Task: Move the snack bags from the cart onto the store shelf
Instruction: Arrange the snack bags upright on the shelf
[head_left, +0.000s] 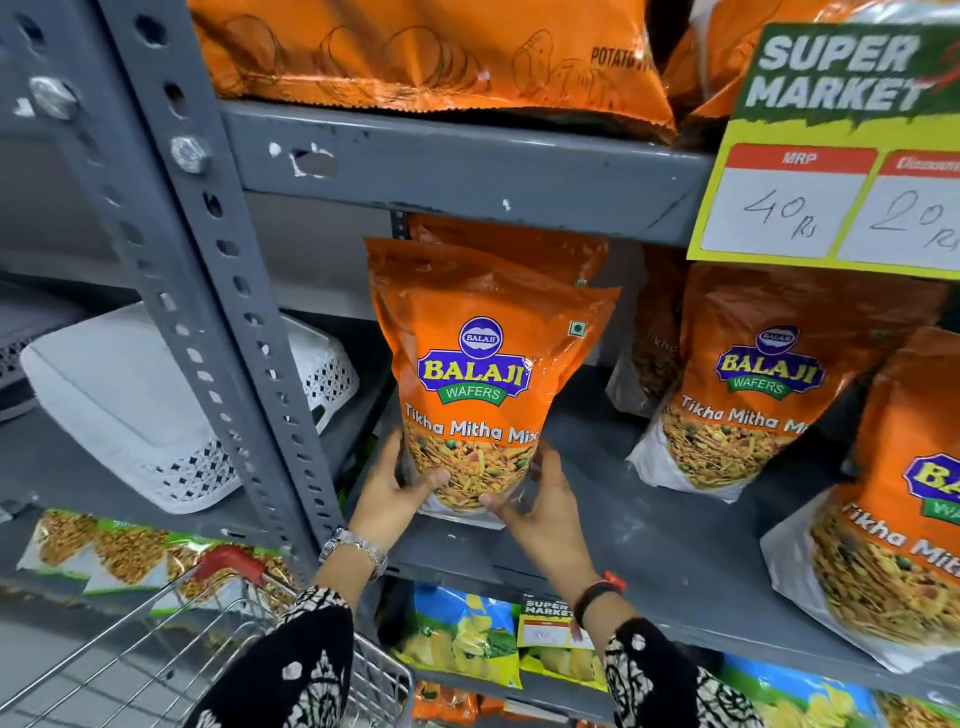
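Note:
An orange Balaji Tikha Mitha Mix snack bag (480, 364) stands upright on the grey shelf board (649, 535), at its left end. My left hand (395, 493) grips its lower left corner and my right hand (540, 499) grips its lower right corner. Another orange bag (519, 249) shows just behind it. Two more of the same bags (748, 384) (893, 514) lean on the shelf to the right. The wire cart (171, 639) with a red handle sits at the bottom left, below my left forearm; I cannot tell what lies in it.
A grey perforated upright post (218, 291) stands just left of the bag. White plastic baskets (156, 395) fill the neighbouring bay. Orange potato chip bags (426, 52) lie on the shelf above. A yellow price sign (831, 156) hangs at the upper right. Green and blue bags (462, 634) sit below.

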